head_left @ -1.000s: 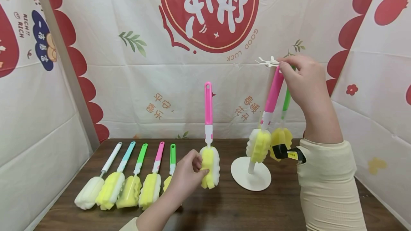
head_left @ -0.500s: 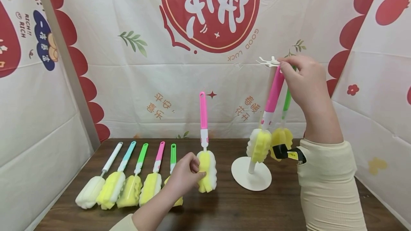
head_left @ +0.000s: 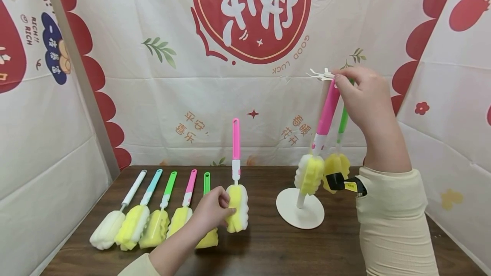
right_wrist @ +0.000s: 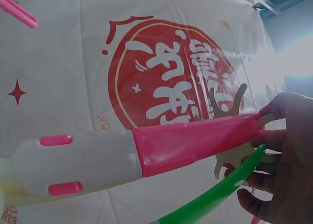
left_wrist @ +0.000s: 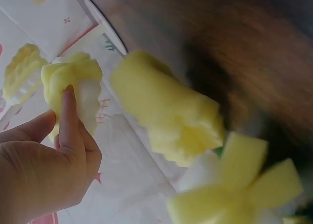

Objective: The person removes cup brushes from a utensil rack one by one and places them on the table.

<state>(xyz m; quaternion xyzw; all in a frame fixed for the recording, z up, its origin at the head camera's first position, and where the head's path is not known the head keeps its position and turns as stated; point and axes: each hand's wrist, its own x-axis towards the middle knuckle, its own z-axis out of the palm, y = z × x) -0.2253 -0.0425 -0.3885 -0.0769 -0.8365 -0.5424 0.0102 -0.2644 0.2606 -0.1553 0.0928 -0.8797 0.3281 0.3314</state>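
In the head view my left hand (head_left: 210, 211) pinches the yellow-and-white sponge head of a bottle brush (head_left: 238, 208), its pink handle (head_left: 236, 139) pointing up. The left wrist view shows thumb and fingers on that sponge (left_wrist: 73, 79). My right hand (head_left: 362, 97) pinches the top end of another pink-handled bottle brush (head_left: 327, 107) beside the hooked top (head_left: 322, 74) of a white stand (head_left: 300, 214). That brush hangs slightly tilted, sponge down. In the right wrist view, a green-handled brush (right_wrist: 220, 194) is close to my right fingers; whether they touch it I cannot tell.
Several bottle brushes lie in a row at the left on the brown table (head_left: 268, 250), including a white one (head_left: 109, 229), a blue-handled one (head_left: 132, 227) and a green-handled one (head_left: 155, 228). A printed cloth (head_left: 161, 97) encloses the back and sides.
My left hand has moved left and slightly down with its pink-handled brush, away from the stand toward the row. My right hand stays at the stand's top.
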